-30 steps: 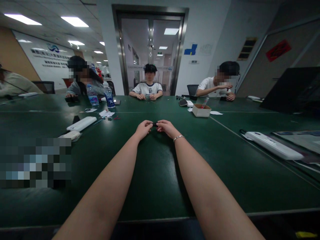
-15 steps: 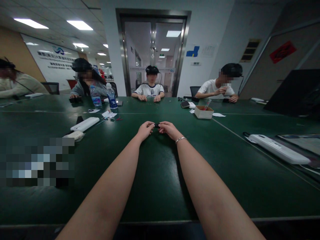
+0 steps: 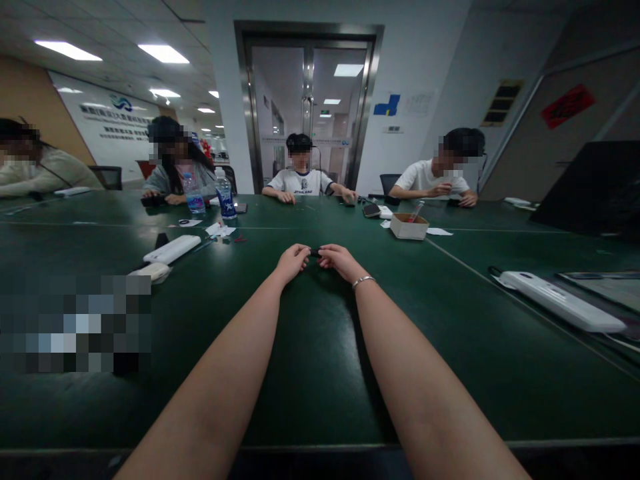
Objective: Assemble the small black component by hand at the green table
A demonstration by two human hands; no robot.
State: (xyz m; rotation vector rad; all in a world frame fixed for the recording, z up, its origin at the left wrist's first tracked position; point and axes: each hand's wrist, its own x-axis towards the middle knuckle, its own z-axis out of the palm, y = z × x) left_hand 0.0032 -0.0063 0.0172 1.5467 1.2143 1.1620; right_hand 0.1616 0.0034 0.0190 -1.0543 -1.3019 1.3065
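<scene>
Both arms reach forward over a dark green table (image 3: 310, 373). Between my fingertips is a small black object (image 3: 315, 253), too small and too covered to name. My left hand (image 3: 294, 261) pinches its left end. On the other end, the fingers of my right hand (image 3: 341, 261) are closed as well, and a silver bracelet (image 3: 363, 281) circles that wrist. Fingers hide most of the object's two ends.
Left of my arms lie a white power strip (image 3: 173, 249), paper scraps (image 3: 220, 230) and bottles (image 3: 226, 193). To the right are an open box (image 3: 409, 230) and another long white power strip (image 3: 563, 300). Several people sit across the table, one in a white T-shirt (image 3: 300, 183).
My hands keep their grip on the black object, almost unmoved. Across the table, the person in the middle has stretched an arm out towards the small things beside them. The view has shifted slightly.
</scene>
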